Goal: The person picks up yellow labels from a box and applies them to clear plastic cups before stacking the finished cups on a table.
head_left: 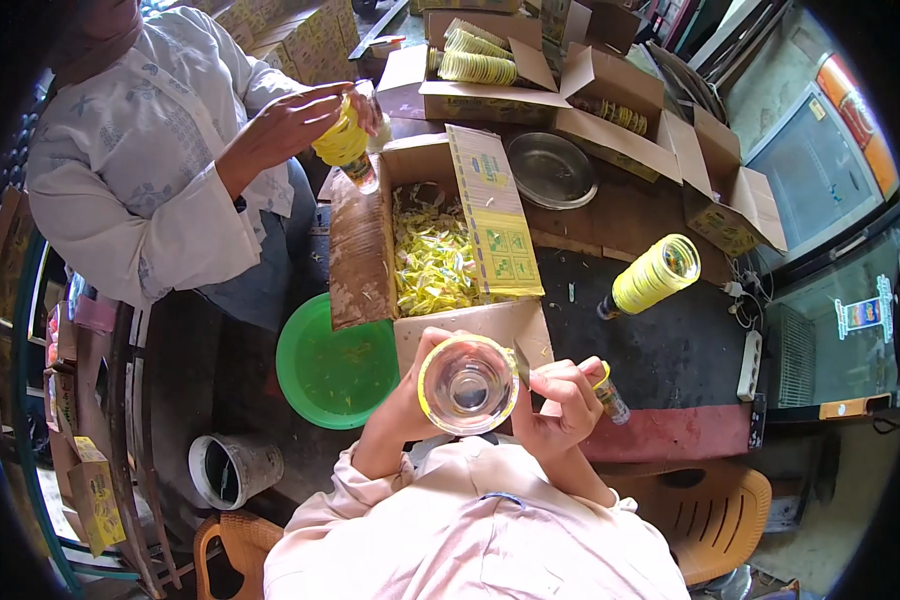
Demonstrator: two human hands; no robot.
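My left hand (402, 405) is closed around a clear round cup (468, 387) with a yellow rim, its open mouth facing up. Pinched in my right hand (560, 405) is a small dark knife blade (522, 364), close to the cup's right edge. Just beyond my right fingers lies a small clear cup or bottle with a yellow ring (612, 393), partly hidden by the hand. A stack of yellow rings (655, 277) stands tilted on the dark table to the right. In front of my hands, an opened cardboard box (515, 235) holds a heap of yellow cut strips (435, 260).
Across at the left, a co-worker's hands (300, 125) hold yellow rings and a clear cup. A green basin (300, 375) and a white bucket (270, 470) are at the left. Several boxes of rings, a metal pan (553, 170) and a power strip (749, 366) surround the table.
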